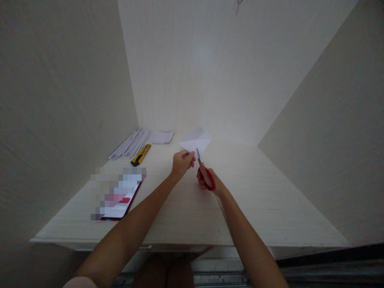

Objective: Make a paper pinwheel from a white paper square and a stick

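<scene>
A pale wooden desk [255, 208] fills the corner between three light walls, its front edge running across the lower part of the view. On its left part lies a phone [120, 198], flat, with its screen up and blurred beyond reading. Behind the phone, toward the back left corner, rests a bundle of folded white paper strips [130, 144], fanned out side by side, with a small flat white sheet [161, 137] just beside them on the right. A yellow and black utility knife [141, 155] lies at a slant just in front of the strips, between them and the phone.

Near the middle of the desk, the folded white paper [195, 140] is held up off the surface; it looks like a kite-shaped or triangular fold with a crease down its middle, pale against the wall behind. The left hand [182, 162] pinches its lower corner between closed fingers. The right hand [207, 179] grips red-handled scissors [204, 168], fingers through the loops, the short blades pointing up and meeting the paper's lower edge just beside the left fingertips. Whether the blades are parted cannot be told. Nothing lies between the hands and the paper.
</scene>
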A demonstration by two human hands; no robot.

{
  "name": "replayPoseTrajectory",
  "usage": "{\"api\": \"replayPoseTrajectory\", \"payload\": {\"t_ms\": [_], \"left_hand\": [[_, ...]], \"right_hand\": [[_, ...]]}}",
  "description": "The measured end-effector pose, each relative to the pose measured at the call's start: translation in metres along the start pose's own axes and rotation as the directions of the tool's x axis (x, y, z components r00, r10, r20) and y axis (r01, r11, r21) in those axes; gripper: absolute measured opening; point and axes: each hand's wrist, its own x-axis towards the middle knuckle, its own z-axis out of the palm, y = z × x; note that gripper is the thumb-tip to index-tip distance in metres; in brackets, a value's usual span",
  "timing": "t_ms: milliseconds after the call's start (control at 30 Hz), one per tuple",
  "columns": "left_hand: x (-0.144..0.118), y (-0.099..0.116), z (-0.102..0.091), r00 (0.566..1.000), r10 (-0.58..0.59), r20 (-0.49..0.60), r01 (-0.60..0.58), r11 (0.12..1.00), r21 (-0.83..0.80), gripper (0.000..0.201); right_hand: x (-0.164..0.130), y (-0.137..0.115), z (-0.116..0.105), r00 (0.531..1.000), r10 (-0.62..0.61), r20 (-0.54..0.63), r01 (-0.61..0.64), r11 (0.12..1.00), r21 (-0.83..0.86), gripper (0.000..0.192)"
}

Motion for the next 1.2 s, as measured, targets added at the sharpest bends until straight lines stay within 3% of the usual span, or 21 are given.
{"api": "replayPoseTrajectory", "payload": {"t_ms": [600,1200], "left_hand": [[-0.0007,0.0000,0.0000,1.000,0.007,-0.006,-0.007,1.000,0.002,0.029],[-0.0002,-0.0026,0.0003,1.000,-0.006,-0.007,0.005,1.000,-0.015,0.028]], "right_hand": [[-0.0021,-0.0027,0.0015,0.999,0.016,-0.031,-0.017,1.000,-0.004,0.053],[-0.0049,-0.0030,-0.0023,0.998,-0.041,-0.039,0.031,0.970,-0.240,0.058]]}}
